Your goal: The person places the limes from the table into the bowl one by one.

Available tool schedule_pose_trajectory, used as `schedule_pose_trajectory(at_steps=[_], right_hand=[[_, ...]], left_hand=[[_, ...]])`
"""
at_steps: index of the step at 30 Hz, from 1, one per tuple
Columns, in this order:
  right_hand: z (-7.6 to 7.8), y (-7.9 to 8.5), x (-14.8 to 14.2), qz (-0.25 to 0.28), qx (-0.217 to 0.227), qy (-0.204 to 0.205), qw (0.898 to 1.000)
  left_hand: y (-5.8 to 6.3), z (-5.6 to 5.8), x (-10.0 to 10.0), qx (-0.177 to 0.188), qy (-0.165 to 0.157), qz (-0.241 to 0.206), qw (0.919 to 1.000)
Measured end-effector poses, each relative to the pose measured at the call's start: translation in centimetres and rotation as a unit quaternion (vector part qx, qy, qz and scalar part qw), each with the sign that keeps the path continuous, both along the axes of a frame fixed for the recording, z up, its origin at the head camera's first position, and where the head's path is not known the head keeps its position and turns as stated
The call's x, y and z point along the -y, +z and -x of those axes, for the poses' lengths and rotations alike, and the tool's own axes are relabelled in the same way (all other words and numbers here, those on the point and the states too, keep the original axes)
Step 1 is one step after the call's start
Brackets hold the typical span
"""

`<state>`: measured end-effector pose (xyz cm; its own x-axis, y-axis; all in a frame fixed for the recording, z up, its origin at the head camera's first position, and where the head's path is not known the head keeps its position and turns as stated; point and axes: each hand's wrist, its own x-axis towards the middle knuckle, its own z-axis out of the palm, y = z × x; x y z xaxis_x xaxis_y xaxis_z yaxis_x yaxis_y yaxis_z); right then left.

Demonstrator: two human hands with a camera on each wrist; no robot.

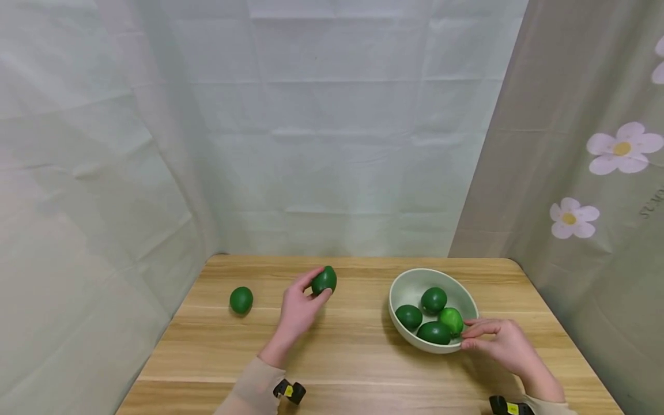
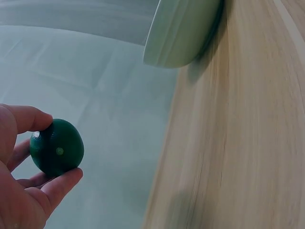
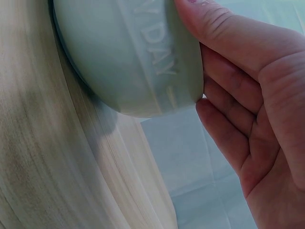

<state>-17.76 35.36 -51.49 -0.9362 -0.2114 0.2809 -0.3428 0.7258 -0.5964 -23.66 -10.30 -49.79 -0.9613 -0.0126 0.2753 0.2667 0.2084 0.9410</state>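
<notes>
My left hand (image 1: 302, 305) holds a dark green oval fruit (image 1: 324, 280) between thumb and fingers, raised above the table. Seen from the left wrist, this fruit (image 2: 57, 148) is smooth, with a small pale spot on its side. At the right, my right hand (image 1: 500, 344) pinches the rim of a pale green bowl (image 1: 415, 280), the thumb on its outer wall. Inside the bowl lie three dark green fruits (image 1: 434, 300) and one brighter green fruit (image 1: 451, 320). Raised lettering marks the bowl's side (image 3: 157, 52) in the right wrist view.
Another dark green fruit (image 1: 241, 300) lies on the wooden table (image 1: 353, 369), left of my left hand. Pale curtains (image 1: 337, 144) hang behind the table's far edge and along both sides; flowers are printed on the right one.
</notes>
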Motion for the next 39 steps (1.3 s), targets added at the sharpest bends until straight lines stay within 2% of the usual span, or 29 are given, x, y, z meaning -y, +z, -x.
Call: schedule_pose_trajectory(at_steps=[7,14,21,26,32,39], right_hand=[[0.0,0.0,0.1,0.001,0.003,0.004,1.0],[0.0,-0.1,0.1,0.004,-0.003,0.004,1.0],[0.1,-0.2,0.0,0.008,-0.001,0.002,1.0],[0.1,-0.3,0.0,0.009,-0.006,0.009,1.0],[0.1,-0.3,0.0,0.013,-0.009,0.014,1.0],[0.2,0.0,-0.2,0.011,-0.018,0.02,1.0]], left_hand=[[0.2,-0.1,-1.1,-0.001,-0.006,0.009,0.9999],[0.1,0.1,-2.0,-0.009,-0.024,-0.004,0.9997],[0.5,-0.2,-2.9,-0.001,-0.035,-0.008,0.9994],[0.3,-0.3,-3.4,-0.006,-0.043,-0.015,0.9989],[0.3,-0.5,-3.9,0.007,-0.047,-0.019,0.9987],[0.3,-0.4,-4.6,-0.004,-0.062,-0.025,0.9977]])
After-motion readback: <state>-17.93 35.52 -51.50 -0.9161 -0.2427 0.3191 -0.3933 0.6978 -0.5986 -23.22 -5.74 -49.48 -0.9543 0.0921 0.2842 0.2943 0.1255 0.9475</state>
